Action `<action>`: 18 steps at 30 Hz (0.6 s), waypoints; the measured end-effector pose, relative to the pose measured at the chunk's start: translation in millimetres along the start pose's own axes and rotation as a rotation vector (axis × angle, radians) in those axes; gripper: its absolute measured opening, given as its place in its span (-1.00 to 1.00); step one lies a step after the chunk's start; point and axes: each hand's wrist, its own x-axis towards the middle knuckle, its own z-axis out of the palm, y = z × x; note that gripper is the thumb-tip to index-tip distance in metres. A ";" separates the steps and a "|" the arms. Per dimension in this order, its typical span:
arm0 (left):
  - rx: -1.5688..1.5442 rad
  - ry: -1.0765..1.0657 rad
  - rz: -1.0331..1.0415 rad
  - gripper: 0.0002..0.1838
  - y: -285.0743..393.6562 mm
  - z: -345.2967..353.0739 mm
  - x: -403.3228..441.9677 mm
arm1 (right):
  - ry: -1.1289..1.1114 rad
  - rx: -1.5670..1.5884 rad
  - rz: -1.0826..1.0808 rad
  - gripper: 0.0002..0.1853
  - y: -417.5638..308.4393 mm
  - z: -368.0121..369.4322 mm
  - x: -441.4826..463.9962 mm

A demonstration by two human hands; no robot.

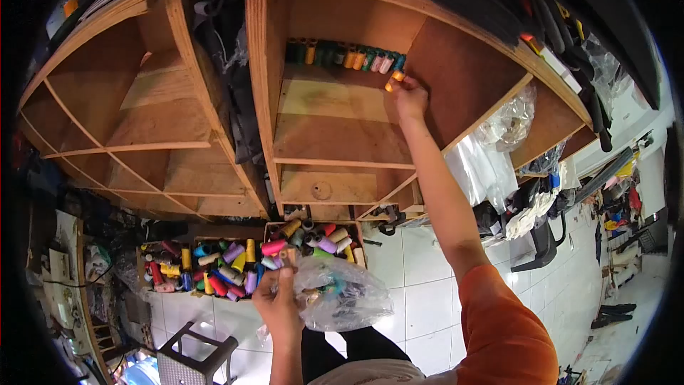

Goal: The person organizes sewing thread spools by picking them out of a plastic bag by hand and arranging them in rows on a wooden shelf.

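Right hand (411, 100) nearer: grip narrow on orange spool (393, 83), long axis tilted, just beside right end of spool row (358, 61) on shelf (320, 103); left hand (279, 304) pinches brownish piece (288, 255) beside plastic bag (345, 299)

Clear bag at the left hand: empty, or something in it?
Not empty: blue-green shapes show through the film of the clear bag at the left hand. What they are, I cannot tell.
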 end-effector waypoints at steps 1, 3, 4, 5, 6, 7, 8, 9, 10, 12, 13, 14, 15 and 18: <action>-0.001 0.002 0.012 -0.68 -2.9 -5.8 -0.7 | 0.076 -0.171 -0.068 -0.74 -1.4 4.1 2.7; -0.025 0.011 -0.001 -0.67 -12.1 3.1 10.1 | 0.187 -0.416 -0.185 -0.77 13.2 15.4 28.3; -0.027 0.017 0.004 -0.67 -9.6 1.7 14.0 | 0.236 -0.459 -0.224 -0.76 23.5 24.0 38.3; -0.027 0.023 0.006 -0.67 -6.6 0.3 17.1 | 0.286 -0.503 -0.260 -0.76 34.4 29.8 47.1; -0.024 0.030 -0.003 -0.67 -3.9 0.1 19.2 | 0.277 -0.554 -0.273 -0.75 36.0 32.4 50.6; -0.017 0.039 0.009 -0.67 -6.0 1.9 22.6 | 0.267 -0.607 -0.289 -0.75 37.0 34.0 55.1; -0.009 0.050 0.022 -0.67 -8.1 2.7 25.8 | 0.256 -0.657 -0.303 -0.74 37.8 37.0 58.9; 0.002 0.063 0.034 -0.68 -9.8 1.6 28.3 | 0.263 -0.659 -0.270 -0.74 38.2 40.2 61.4; -0.029 0.044 0.005 -0.69 -10.7 -0.7 29.8 | 0.271 -0.661 -0.238 -0.74 37.5 43.0 65.1; -0.002 0.047 -0.013 -0.69 -16.8 -4.4 34.1 | 0.232 -0.676 -0.161 -0.80 24.6 44.5 59.9; 0.010 0.049 -0.023 -0.69 -18.4 -5.2 36.6 | 0.222 -0.694 -0.149 -0.80 29.4 47.7 65.0; 0.000 0.049 -0.033 -0.69 -18.9 -5.4 38.1 | 0.212 -0.713 -0.137 -0.81 33.9 49.3 72.5; -0.009 0.048 -0.045 -0.69 -18.8 -4.9 38.8 | 0.202 -0.734 -0.125 -0.81 35.1 49.9 75.1; -0.020 0.051 -0.048 -0.69 -22.5 -4.1 43.6 | 0.193 -0.738 -0.180 -0.81 41.1 49.5 76.5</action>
